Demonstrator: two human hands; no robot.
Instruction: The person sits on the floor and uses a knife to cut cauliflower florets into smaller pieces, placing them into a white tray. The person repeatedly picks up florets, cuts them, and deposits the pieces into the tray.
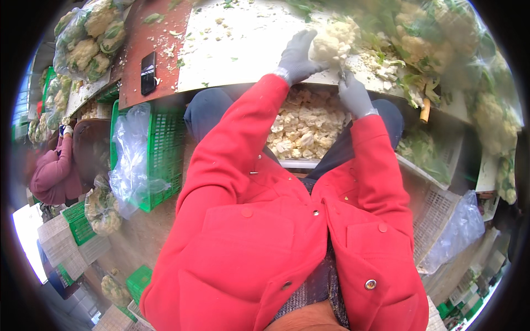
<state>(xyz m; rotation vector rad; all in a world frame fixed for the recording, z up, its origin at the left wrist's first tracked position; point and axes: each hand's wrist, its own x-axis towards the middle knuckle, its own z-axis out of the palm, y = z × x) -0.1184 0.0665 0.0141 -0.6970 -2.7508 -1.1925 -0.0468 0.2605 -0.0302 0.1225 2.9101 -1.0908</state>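
Observation:
In a grey knit glove, my left hand steadies a cauliflower head from its left side, over the near edge of a white board. My right hand, gloved alike, is closed just below the head. It grips what looks like a small knife; only a bit of metal shows, against the underside of the cauliflower. Beneath both hands, between my knees, a crate holds many cut cauliflower florets.
Trimmings and a wooden handle lie right of my hands. Bagged cauliflowers crowd the far right. A phone rests on the red tabletop. Left stands a green crate with plastic bags; beyond sits another person.

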